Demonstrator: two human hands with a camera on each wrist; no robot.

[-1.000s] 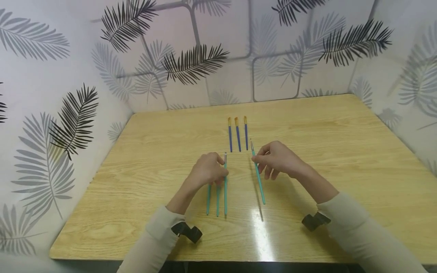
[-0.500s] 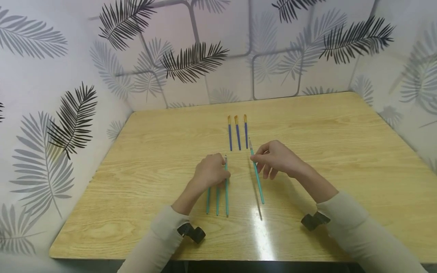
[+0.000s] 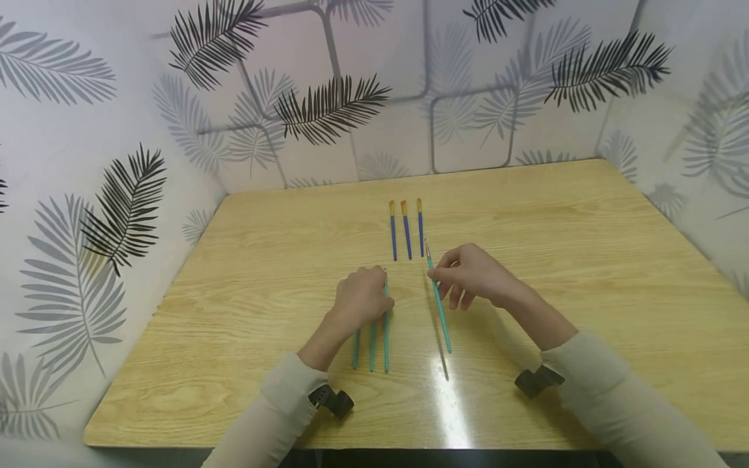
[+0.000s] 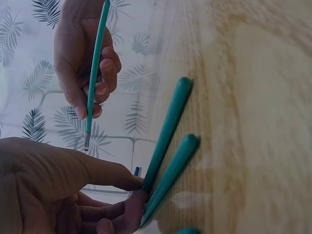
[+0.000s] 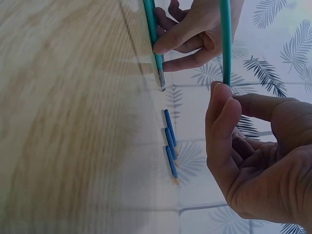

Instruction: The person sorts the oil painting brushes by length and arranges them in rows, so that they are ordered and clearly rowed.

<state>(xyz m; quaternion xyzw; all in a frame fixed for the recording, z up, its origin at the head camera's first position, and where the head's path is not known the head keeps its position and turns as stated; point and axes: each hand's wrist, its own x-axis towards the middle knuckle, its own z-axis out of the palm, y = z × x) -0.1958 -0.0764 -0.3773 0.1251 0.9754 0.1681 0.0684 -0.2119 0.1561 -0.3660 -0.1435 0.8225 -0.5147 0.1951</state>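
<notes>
Three teal-handled paintbrushes lie side by side on the table, bristle ends away from me. My left hand (image 3: 361,296) reaches over them and pinches the rightmost teal paintbrush (image 3: 387,344) near its ferrule; that brush lies along the tabletop. Under the hand, the upper parts of the left teal brush (image 3: 355,351) and the middle teal brush (image 3: 372,351) are hidden. Farther right, my right hand (image 3: 475,276) holds another teal paintbrush (image 3: 439,309) between thumb and fingertips, raised above the table with its tip pointing away. The right wrist view shows this pinch on the handle (image 5: 226,44).
Beyond the hands, three blue-handled paintbrushes (image 3: 407,234) with golden bristles lie in a row. The wooden table (image 3: 234,273) meets leaf-patterned walls at the back and left. A bright reflection marks its front middle.
My left hand has moved slightly right and settled lower on the brushes. The rightmost teal brush shifted a little right, then back. My right hand has drifted slightly left with its brush.
</notes>
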